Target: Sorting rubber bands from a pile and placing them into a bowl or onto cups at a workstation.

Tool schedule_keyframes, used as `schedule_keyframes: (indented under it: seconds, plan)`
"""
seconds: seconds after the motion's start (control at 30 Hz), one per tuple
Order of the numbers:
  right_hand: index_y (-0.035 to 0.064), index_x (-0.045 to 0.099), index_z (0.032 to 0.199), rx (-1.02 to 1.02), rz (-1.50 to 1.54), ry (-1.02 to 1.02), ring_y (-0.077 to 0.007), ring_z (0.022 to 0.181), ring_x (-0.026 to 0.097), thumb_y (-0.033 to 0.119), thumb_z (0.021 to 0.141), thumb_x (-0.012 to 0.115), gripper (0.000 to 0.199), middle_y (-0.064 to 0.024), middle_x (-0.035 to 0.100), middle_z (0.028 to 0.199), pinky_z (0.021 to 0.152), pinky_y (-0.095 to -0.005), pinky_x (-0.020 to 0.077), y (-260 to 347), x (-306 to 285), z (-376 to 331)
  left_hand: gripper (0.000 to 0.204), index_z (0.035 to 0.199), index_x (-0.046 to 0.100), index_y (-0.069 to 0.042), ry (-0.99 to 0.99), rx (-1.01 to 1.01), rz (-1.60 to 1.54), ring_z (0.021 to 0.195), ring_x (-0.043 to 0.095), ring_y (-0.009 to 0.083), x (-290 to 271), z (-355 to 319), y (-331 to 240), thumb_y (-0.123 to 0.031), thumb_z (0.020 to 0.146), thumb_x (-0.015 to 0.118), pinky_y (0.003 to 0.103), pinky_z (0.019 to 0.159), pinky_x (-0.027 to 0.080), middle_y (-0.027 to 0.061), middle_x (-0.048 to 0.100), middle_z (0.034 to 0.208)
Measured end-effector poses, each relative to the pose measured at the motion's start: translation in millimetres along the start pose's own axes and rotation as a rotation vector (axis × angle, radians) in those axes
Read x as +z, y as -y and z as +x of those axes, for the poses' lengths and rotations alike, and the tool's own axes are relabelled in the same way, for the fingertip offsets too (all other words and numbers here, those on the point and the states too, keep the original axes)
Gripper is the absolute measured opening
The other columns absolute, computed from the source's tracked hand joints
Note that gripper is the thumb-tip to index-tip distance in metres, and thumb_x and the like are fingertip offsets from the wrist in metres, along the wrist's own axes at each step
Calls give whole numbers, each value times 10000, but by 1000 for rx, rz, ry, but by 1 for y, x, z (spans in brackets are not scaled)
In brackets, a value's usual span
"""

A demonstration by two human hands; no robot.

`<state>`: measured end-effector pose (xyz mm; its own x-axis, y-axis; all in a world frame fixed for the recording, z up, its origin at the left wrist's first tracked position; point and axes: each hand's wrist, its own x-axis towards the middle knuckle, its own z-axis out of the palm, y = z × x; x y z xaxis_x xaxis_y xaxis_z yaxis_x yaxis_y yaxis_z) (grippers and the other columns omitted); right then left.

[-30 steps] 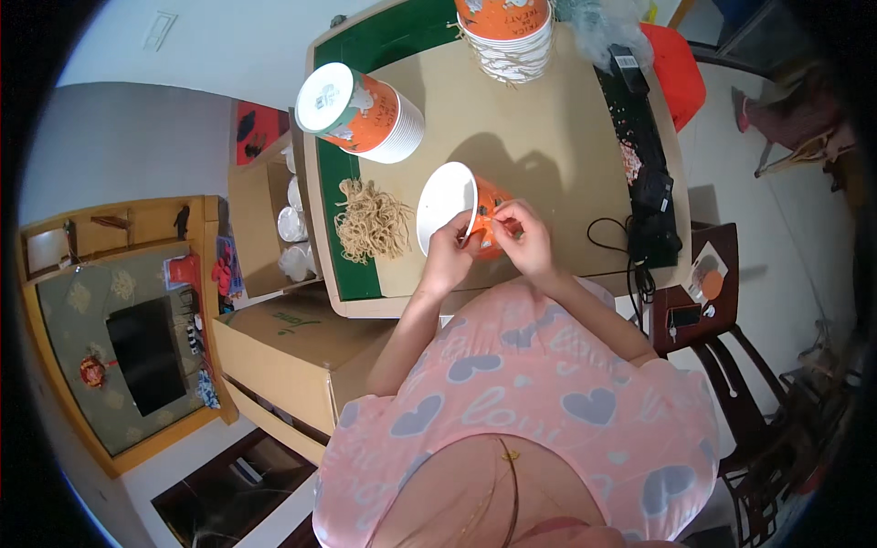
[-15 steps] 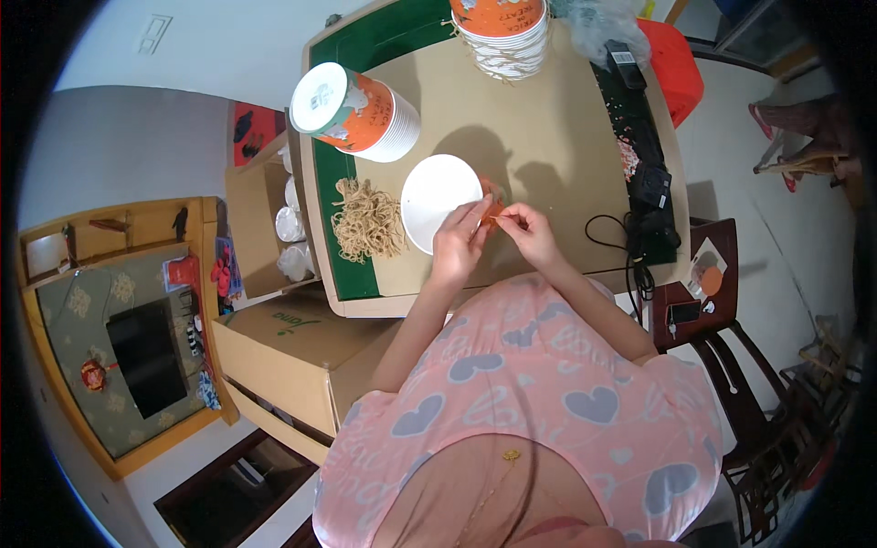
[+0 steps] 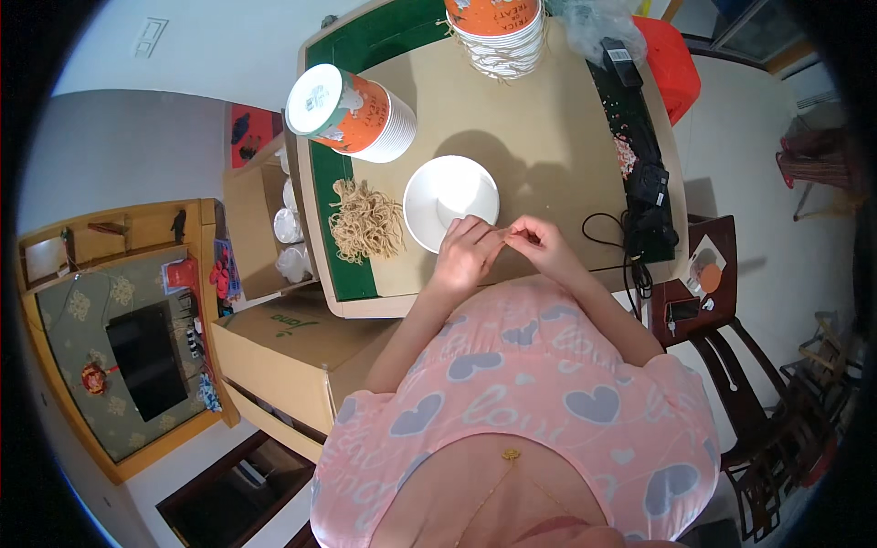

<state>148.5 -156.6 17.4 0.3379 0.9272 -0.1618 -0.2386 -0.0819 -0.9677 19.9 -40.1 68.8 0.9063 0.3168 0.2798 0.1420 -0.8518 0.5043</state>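
A white-lined paper cup (image 3: 440,196) stands on the table before me, its open mouth facing up. At its near right rim my left hand (image 3: 464,256) is closed, knuckles up and fingertips hidden below. My right hand (image 3: 541,245) pinches close against the left fingertips. Whatever lies between the two hands is too small to make out. To the left of the cup sits a loose heap of tan twine pieces (image 3: 364,222). Beyond the heap, a leaning stack of orange-and-green printed paper cups (image 3: 365,114) shows its white bottom.
Another stack of orange cups (image 3: 496,46), with twine hanging round it, stands at the far edge. A clear plastic bag (image 3: 585,27), a black adapter (image 3: 623,62) and dark cables (image 3: 639,247) line the right side. A cardboard box (image 3: 301,352) is at lower left.
The cup has tipped more upright, so its inside shows and its orange side no longer does. Both hands have come slightly nearer and closer together.
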Motion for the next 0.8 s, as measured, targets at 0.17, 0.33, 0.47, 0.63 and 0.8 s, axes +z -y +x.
schedule_keyframes:
  seconds: [0.17,0.33,0.47,0.63,0.8]
  plan:
    - [31,597,869,17,-3,31,-22,676,457,99,864,592,68,42,559,755,608,-186,384,0,-1,-3,75,832,662,-66,10,-51,-55,781,560,229,-6,-5,-1,-94,764,647,346,708,429,60,617,781]
    - [51,588,906,-13,19,26,-7,576,389,52,830,614,80,66,479,655,515,-176,320,2,4,-6,87,837,648,-25,2,-259,-319,769,560,273,-5,-12,-2,-102,820,612,360,692,439,99,617,785]
    - [56,584,925,-83,-19,-6,-9,526,343,28,804,630,132,78,417,594,479,-184,281,-2,12,-6,131,810,623,-6,-12,-351,-393,755,552,288,-4,-15,-4,-115,864,574,363,682,439,117,600,761]
    - [46,594,895,-172,-119,-75,-17,511,344,22,791,646,118,64,416,561,459,-205,274,-1,17,-7,212,766,504,13,49,-482,-437,707,512,305,2,-17,-4,-133,920,498,376,661,415,148,517,727]
    - [45,603,872,-157,-134,-81,-18,512,357,33,797,648,89,58,429,557,458,-206,284,-1,15,-7,182,826,479,12,96,-511,-449,716,504,313,3,-14,-6,-136,932,473,379,665,411,163,501,770]
